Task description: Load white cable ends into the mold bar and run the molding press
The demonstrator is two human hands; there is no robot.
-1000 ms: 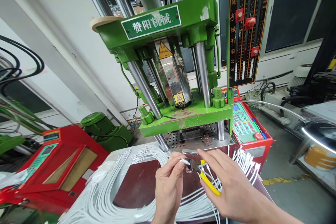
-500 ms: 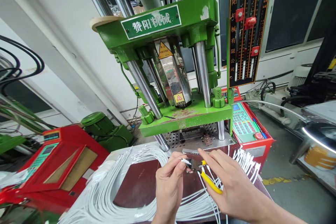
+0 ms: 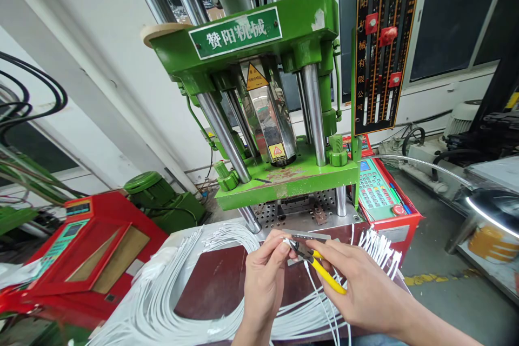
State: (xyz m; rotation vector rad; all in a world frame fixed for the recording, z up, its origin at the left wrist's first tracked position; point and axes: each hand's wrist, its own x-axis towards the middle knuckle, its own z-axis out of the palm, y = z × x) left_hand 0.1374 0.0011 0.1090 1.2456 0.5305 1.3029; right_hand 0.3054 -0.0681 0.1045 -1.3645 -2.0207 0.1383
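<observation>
My left hand (image 3: 265,275) pinches a small white cable end (image 3: 287,241) between thumb and fingertips. Wrapped round the yellow-handled pliers (image 3: 329,277) is my right hand (image 3: 360,281). The dark jaws of the pliers touch or nearly touch the white piece at my left fingertips; whether they bite on it I cannot tell. White cables (image 3: 162,303) lie in a large curved bundle on the table, passing below and behind both hands. A few thin white cables hang down between my hands.
A green press (image 3: 284,184) with steel columns stands just beyond the hands. Its perforated metal plate (image 3: 267,220) borders the table. A red control box (image 3: 399,224) is at the right, a red machine (image 3: 101,259) at the left, and a lamp (image 3: 494,208) at the far right.
The pliers have turned and their jaws now sit closer to my left fingertips. My left hand has shifted slightly to the right.
</observation>
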